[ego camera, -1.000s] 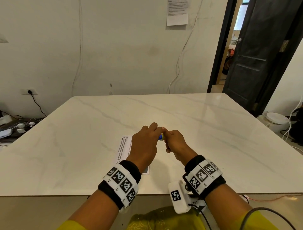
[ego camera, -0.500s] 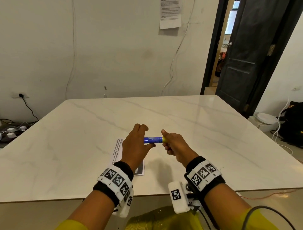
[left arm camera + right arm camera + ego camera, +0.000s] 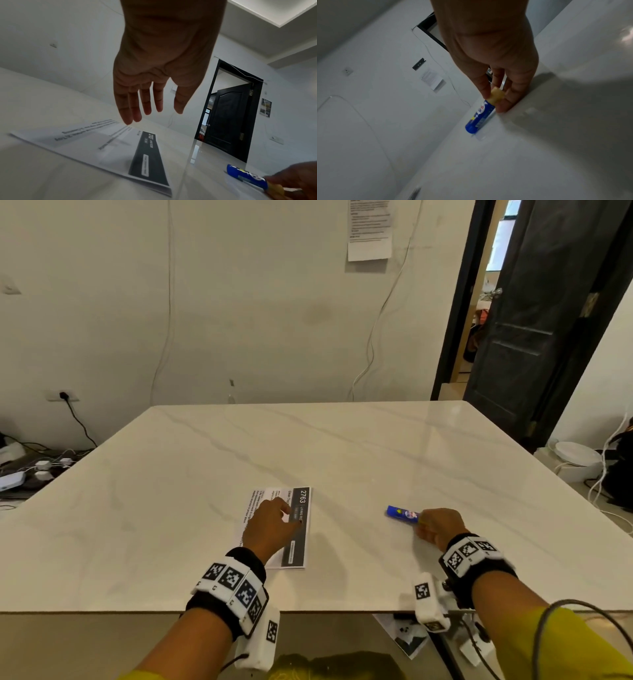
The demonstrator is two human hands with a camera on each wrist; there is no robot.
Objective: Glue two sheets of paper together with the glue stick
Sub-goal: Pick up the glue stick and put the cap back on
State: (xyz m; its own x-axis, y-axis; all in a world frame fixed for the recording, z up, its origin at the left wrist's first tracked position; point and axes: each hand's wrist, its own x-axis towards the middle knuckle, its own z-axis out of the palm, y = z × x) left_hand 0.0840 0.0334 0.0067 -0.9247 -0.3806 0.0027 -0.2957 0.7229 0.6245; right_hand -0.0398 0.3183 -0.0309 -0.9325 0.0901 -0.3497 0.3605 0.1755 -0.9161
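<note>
Printed paper sheets (image 3: 301, 522) (image 3: 120, 151) with a dark band lie stacked on the white marble table (image 3: 342, 446), near its front edge. My left hand (image 3: 274, 525) (image 3: 145, 112) hovers just over them with straight, spread fingers and holds nothing. To the right, the blue glue stick (image 3: 402, 513) (image 3: 247, 175) (image 3: 479, 117) lies capped on its side on the table. My right hand (image 3: 431, 527) (image 3: 494, 100) pinches its yellow end between thumb and fingers.
The table's front edge (image 3: 308, 611) runs just under my wrists. A dark door (image 3: 534, 337) stands open at the back right. Cables and plugs (image 3: 41, 467) lie on the floor at the left. A loose printed sheet (image 3: 404, 635) shows below the table edge.
The hands have parted. My left hand let go of the glue stick and moved left over the paper. My right hand carried the glue stick right and down onto the table.
</note>
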